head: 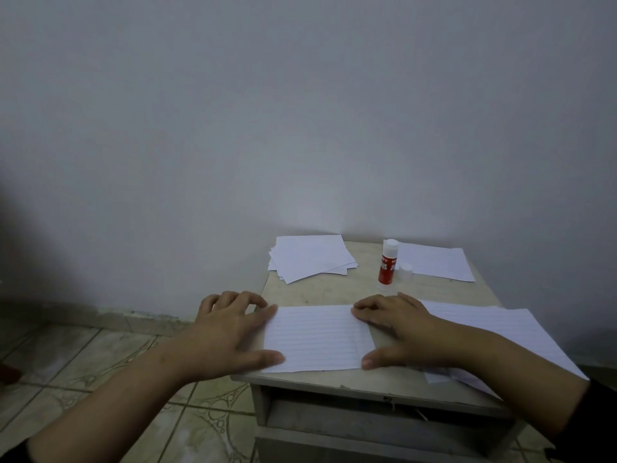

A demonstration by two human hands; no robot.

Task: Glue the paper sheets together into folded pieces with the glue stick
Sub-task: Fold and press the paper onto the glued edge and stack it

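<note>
Pale grey wall [300, 111] fills most of the view, with patterned floor tiles [100, 369] at the lower left and a small worn counter [320, 289] set against the wall on the right.

Counted from left to right: one loose stack of paper sheets [310, 257] lies beyond the left hand, fanned at its corners; one folded lined sheet [317, 339] lies between the two hands; one glue stick [388, 260] stands just beyond the right hand, with one loose cap [406, 271] beside it; one flat sheet [434, 264] lies past the glue stick at the far right corner; and one larger lined sheet [494, 332] lies under and to the right of the right hand, overhanging the counter's edge.

The folded lined sheet is white with faint ruled lines and a narrow overlapped strip along its right side. The glue stick is upright, red-bodied with white lettering and a white top.

The left hand [230, 332] rests at the sheet's left edge, fingers loosely curved, forefinger on the far corner and thumb on the near corner. The right hand [400, 332] rests on the sheet's right edge, fingers spread nearly flat, fingertips pressing the overlapped strip and thumb on the near corner. Neither hand grips anything.
</note>
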